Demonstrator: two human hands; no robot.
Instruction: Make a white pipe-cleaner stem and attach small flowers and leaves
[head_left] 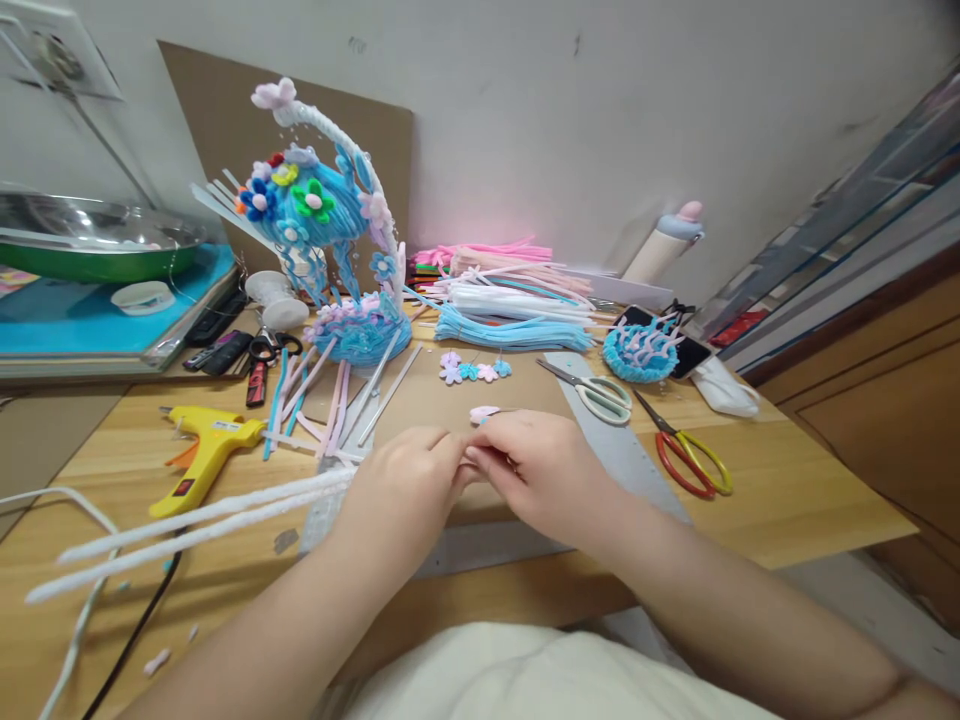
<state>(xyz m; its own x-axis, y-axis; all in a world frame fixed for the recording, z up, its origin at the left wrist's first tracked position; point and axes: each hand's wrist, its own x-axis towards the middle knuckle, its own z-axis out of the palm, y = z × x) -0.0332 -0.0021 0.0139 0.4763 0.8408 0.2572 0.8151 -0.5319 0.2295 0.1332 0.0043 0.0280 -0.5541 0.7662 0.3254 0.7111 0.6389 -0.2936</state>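
Head view is showing two hands meeting: the left hand is gripping white fuzzy stems, which are trailing over the counter past a yellow glue gun. The right hand is bending its fingers against the left; whether it's pinching anything, I can't tell. Small flowers are lying beyond.

White fuzzy stems | 2 | nearly parallel | pointing left | right ends hidden

- left forearm bare, slanting in from near left
- right forearm bare, slanting in from near right
- left hand back up, fingers curled
- right hand curled, thumb below forefinger, fingertips meeting the left hand's
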